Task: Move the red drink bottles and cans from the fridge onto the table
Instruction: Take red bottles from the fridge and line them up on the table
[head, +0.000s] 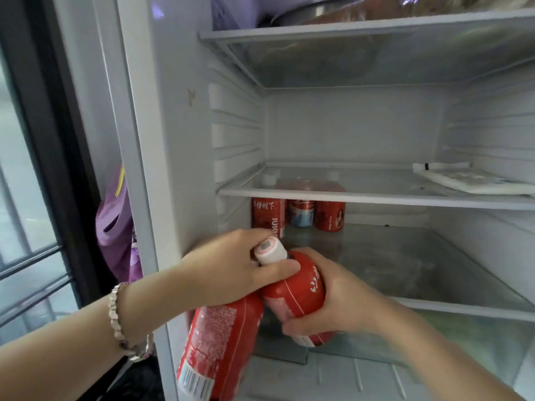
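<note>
Left of the fridge (139, 169), purple cloth (114, 227) hangs. At its open front the left hand (231, 270), a bracelet (117, 314) on the wrist, has its grip closed on the top of a tilted red bottle (220, 342), with the thumb across the neck of a second red bottle (292, 296), which has a white cap (270, 251). The right hand (335, 302) wraps its grip round that second bottle's body. Behind them, on the lower shelf (405, 256), a back-left bottle (267, 217), a red can (301, 217) and a back-right bottle (328, 218) stand in a row.
</note>
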{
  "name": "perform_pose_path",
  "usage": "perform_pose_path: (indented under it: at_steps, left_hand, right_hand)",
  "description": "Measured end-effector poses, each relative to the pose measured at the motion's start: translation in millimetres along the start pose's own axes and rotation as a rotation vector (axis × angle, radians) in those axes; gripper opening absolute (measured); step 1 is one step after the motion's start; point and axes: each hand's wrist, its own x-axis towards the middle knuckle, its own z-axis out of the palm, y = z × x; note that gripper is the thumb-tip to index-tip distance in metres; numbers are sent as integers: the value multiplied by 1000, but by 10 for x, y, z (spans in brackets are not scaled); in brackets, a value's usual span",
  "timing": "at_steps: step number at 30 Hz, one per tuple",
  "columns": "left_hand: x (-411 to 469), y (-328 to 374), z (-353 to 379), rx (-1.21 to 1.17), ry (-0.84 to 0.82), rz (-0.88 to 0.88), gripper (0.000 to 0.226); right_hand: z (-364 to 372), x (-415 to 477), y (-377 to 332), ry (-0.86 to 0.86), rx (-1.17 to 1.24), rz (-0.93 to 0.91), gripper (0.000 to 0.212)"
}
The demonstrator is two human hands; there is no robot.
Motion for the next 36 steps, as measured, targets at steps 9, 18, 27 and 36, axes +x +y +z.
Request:
perform_pose_path:
  at_steps: [9, 18, 27, 36]
  left_hand:
    - [-3, -14, 77, 239, -5, -102, 40]
    - [5, -53, 59, 260, 24, -78, 42]
    - [15, -65, 42, 214, -8, -72, 39]
    - [-14, -63, 53, 209, -3, -59, 40]
  right_hand:
    - [-6, 1382, 340, 381, 379, 207, 77]
    - [68, 1805, 355, 674, 171, 192, 91]
    - [35, 639, 262, 697, 215, 107, 86]
    - [-14, 163, 160, 749, 142, 149, 102]
